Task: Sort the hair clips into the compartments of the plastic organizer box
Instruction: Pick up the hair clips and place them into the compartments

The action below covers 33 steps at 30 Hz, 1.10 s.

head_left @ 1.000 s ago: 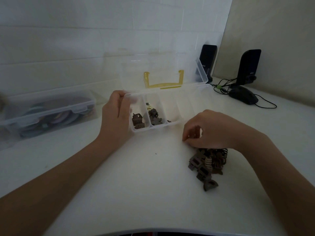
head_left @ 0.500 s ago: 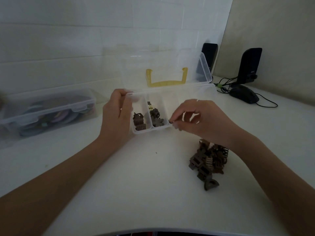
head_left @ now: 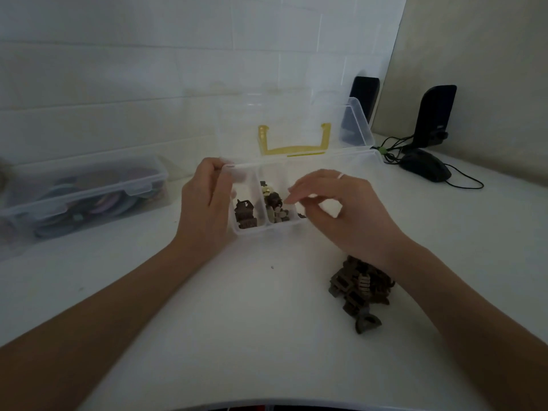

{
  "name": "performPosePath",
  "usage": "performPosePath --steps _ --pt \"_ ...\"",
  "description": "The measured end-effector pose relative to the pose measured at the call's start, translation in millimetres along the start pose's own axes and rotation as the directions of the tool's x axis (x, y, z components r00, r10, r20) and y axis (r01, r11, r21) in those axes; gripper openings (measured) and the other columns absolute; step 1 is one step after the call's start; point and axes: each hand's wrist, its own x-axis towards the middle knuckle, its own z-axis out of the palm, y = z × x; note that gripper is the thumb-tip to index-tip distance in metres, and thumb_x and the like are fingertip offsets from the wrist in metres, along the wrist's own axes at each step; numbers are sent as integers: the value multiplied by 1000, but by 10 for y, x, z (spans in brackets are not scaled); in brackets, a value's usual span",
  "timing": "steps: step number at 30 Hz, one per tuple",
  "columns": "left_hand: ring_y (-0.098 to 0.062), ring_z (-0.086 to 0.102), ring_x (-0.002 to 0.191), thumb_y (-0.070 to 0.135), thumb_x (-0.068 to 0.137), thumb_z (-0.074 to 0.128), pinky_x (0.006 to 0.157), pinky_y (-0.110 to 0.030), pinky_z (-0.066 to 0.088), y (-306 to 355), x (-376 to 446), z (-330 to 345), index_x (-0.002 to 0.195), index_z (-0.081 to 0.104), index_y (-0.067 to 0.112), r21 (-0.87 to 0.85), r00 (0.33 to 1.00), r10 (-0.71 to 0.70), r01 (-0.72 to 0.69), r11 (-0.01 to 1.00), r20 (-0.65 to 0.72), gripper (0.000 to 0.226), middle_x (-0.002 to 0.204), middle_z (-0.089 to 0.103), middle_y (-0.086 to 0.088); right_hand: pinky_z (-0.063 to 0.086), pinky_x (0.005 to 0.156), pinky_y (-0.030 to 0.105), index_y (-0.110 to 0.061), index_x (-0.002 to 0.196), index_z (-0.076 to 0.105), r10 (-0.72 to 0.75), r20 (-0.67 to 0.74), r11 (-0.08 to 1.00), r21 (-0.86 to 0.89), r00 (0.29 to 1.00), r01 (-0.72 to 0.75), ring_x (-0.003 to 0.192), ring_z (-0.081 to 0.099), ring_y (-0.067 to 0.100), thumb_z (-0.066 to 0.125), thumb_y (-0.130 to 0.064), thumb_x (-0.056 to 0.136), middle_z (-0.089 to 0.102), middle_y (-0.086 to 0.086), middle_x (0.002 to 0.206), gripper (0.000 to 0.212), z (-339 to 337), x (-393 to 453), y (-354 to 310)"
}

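The clear plastic organizer box (head_left: 268,229) stands open on the white table, its lid with a yellow handle (head_left: 293,149) raised behind. My left hand (head_left: 204,206) grips the box's left end. Brown hair clips (head_left: 244,215) lie in the leftmost compartment and mixed dark and pale clips (head_left: 274,206) in the second. My right hand (head_left: 338,209) hovers over the third compartment with loosely spread fingers and holds nothing; a small dark clip (head_left: 302,215) lies just below its fingertips. A pile of brown claw clips (head_left: 358,289) sits on the table under my right wrist.
A closed clear box (head_left: 83,191) of coloured items stands at the left by the tiled wall. Two black speakers (head_left: 436,114) and a black mouse (head_left: 425,166) with cables occupy the back right corner.
My right hand rose from the pile with a small clip, carried it to the box and let it go over the third compartment. My left hand stayed on the box.
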Motion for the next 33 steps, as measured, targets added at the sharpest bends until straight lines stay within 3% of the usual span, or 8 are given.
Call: performPosePath --steps 2,7,11,15,18,22,26,33 --pt "-14 64 83 28 94 43 84 -51 55 12 0 -3 91 57 25 -68 998 -56 57 996 9 15 84 68 16 49 71 15 -24 84 72 62 -37 997 -44 997 -63 80 61 5 56 1 83 68 -15 86 30 -97 10 3" --pt "-24 65 95 30 89 47 88 -51 55 12 32 -2 87 59 20 -161 987 -163 160 974 -8 16 87 70 0 44 58 25 -24 70 69 279 -2 884 -390 960 -257 58 56 10 55 -16 80 61 -10 58 19 -343 41 17" --pt "-24 66 95 25 92 48 86 -52 55 4 41 -13 88 59 15 -144 981 -191 185 972 -24 15 85 70 -1 42 57 25 -27 66 65 467 185 777 -552 865 -302 60 56 10 53 -24 82 56 -10 56 20 -444 44 58" --pt "-19 67 91 19 97 47 82 -45 57 -5 49 -4 93 59 7 -100 981 -188 183 978 -47 17 86 70 -1 38 58 25 -27 65 61 519 189 734 -599 834 -321 57 52 9 48 -43 79 55 -9 58 25 -476 43 110" --pt "-8 66 84 18 98 46 73 -25 55 -21 51 -4 91 58 10 -59 986 -158 154 986 -56 16 83 70 2 45 64 27 -30 73 59 621 305 713 -604 722 -357 62 57 7 55 -51 80 62 -9 65 22 -525 19 158" --pt "-12 64 84 17 98 45 66 -20 54 -35 59 -3 90 57 9 -44 986 -152 150 988 -67 17 85 70 0 47 66 25 -30 83 59 665 503 740 -541 552 -399 73 58 8 62 -51 81 60 -9 80 22 -506 -12 202" --pt "-6 64 80 17 99 44 60 -12 50 -24 56 11 94 57 5 -52 987 -142 139 989 -70 18 85 69 -1 39 59 19 -26 85 61 569 518 813 -468 639 -346 67 56 5 66 -44 81 61 -9 77 19 -455 -3 224" --pt "-10 65 82 16 99 44 63 -17 54 -16 55 6 95 57 5 -65 987 -144 140 988 -68 18 84 69 -1 43 59 18 -24 81 62 410 528 910 -291 744 -296 57 57 -3 62 -40 85 70 -13 71 16 -390 -3 177"
